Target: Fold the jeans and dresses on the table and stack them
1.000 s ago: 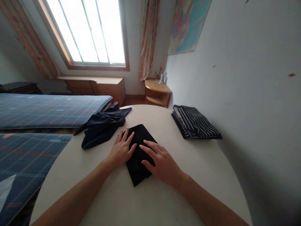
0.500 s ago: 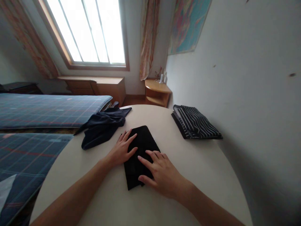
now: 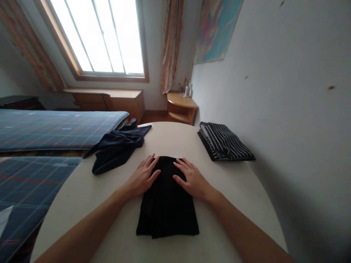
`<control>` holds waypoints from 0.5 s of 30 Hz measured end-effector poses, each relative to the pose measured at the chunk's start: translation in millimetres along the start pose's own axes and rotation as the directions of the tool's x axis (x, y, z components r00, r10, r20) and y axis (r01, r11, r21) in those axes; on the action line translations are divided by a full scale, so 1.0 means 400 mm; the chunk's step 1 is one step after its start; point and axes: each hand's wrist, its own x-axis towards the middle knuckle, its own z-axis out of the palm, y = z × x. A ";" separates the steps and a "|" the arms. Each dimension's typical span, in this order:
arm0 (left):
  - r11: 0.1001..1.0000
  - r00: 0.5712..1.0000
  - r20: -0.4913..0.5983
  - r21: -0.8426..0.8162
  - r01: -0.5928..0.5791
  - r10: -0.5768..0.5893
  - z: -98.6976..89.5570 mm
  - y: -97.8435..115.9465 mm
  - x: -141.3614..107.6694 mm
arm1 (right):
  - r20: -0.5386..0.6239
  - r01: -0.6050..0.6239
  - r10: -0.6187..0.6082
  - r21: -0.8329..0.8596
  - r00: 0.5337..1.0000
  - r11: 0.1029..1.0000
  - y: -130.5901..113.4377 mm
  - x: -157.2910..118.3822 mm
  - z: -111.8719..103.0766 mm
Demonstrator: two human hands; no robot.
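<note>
Currently both hands rest on a folded black cloth (image 3: 170, 208), which lies flat on a round white counter (image 3: 175, 137), centred before the wearer. Left hand (image 3: 142, 177) at its far left corner, palm down; fingers apart, slightly fanned, thumb held out over the cloth. Right hand (image 3: 192, 179) opposite, at the far right corner; fingers loosely apart, thumb reaching inward. Neither hand grips; a strip of black shows between the two thumbs. Cloth narrower at the far end, wider toward the wearer; near edge uneven, with a small step left of middle.

Beyond the left hand, well apart from the black cloth: a dark navy garment (image 3: 117, 146), crumpled, along the counter's left rim. Far right of the counter, near the wall (image 3: 274, 120): a folded striped bundle (image 3: 227, 142), black with white lines, dark layer beneath. Plaid mattress (image 3: 41, 186) left of the counter. Bright window (image 3: 104, 36) behind.
</note>
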 end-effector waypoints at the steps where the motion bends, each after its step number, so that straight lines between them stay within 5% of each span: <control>1: 0.999 0.999 -0.022 0.030 0.044 -0.043 0.006 -0.001 -0.001 | 0.009 -0.028 0.029 -0.003 1.000 1.000 0.001 0.002 0.006; 7: 0.960 0.973 -0.064 0.163 0.229 -0.222 0.033 0.024 -0.031 | -0.015 -0.146 0.145 -0.042 0.989 0.988 -0.004 0.002 0.022; 12: 0.966 0.976 -0.125 0.166 0.197 -0.178 0.041 0.048 -0.046 | -0.178 -0.300 0.275 -0.135 0.945 0.944 -0.002 -0.005 -0.027; 15: 0.987 0.984 -0.165 0.128 0.095 -0.073 0.033 0.057 -0.044 | -0.095 -0.447 0.436 -0.178 0.895 0.877 -0.014 -0.013 -0.072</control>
